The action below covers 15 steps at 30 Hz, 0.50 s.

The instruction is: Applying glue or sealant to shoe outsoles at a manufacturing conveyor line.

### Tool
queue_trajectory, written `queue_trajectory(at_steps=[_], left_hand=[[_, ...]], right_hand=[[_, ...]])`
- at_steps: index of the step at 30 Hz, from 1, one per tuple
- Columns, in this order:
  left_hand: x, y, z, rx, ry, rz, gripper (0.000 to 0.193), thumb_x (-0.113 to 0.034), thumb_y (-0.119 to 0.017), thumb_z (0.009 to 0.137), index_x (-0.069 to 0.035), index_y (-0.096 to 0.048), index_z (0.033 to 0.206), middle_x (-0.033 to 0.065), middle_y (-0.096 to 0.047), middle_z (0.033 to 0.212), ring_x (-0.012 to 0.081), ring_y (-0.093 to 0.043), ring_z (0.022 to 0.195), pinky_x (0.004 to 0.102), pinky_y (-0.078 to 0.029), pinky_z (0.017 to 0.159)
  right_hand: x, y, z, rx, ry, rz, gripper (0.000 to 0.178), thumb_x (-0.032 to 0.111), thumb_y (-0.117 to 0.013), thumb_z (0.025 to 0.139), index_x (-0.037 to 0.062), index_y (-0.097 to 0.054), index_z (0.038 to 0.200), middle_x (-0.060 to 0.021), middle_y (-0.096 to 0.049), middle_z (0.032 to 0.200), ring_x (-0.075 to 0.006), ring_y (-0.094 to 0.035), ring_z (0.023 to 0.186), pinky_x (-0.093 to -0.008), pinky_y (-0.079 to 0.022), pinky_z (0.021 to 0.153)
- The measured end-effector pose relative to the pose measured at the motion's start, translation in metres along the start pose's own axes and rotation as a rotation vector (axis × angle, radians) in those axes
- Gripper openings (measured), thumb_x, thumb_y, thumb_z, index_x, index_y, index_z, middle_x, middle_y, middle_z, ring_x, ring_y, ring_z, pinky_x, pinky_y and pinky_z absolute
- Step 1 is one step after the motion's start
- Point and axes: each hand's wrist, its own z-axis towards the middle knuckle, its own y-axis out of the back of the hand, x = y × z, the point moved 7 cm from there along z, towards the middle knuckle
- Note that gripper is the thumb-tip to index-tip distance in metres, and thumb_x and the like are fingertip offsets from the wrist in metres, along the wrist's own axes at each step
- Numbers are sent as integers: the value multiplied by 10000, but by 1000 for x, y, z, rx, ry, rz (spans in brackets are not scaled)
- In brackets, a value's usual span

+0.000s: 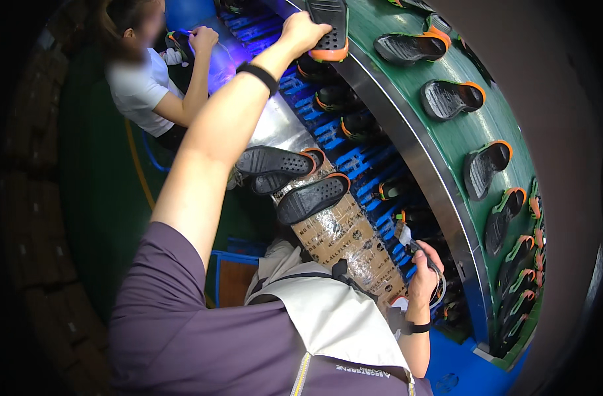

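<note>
With my arm stretched far forward, my left hand (pixel 304 34) is closed on the edge of a black shoe sole (pixel 330 26) with an orange heel and small holes. The sole is at the rim of the green conveyor belt (pixel 407 86). At the lower right, my right hand (pixel 425 272) grips a brush-like tool (pixel 413 246) with a dark handle and a whitish tip. A thin grey tube (pixel 442 290) loops from it beside my wrist. Between my arms, several black soles (pixel 312 199) lie on a taped cardboard ledge (pixel 334 236).
More orange-and-green-edged soles (pixel 452 99) stand on the curved upper belt. Below it runs a blue slatted conveyor (pixel 354 162) carrying further soles. At the upper left a co-worker (pixel 143 86) in a white shirt handles a shoe part. A metal rail (pixel 407 112) edges the belt.
</note>
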Motion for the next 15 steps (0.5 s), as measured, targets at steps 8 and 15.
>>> queue_trajectory(at_steps=[8,15], left_hand=[[-20,-25,-183,111,187,-1137,373,-154,-667,972,55,-646,1280,111,-733,1150,199,-708,1011,341,-547,931],[-75,-87,-338,519,548,-1695,509,-233,-563,1025,44,-515,1449,232,-647,1366,348,-674,1202,488,-536,1067]], right_hand=[[1,7,-15,28,-14,341,328,174,-730,938,-36,-723,1190,-1,-641,857,-85,-538,777,-236,-407,744],[65,-30,-14,175,164,241,249,141,-746,935,11,-772,1146,7,-707,893,-60,-593,813,-231,-465,745]])
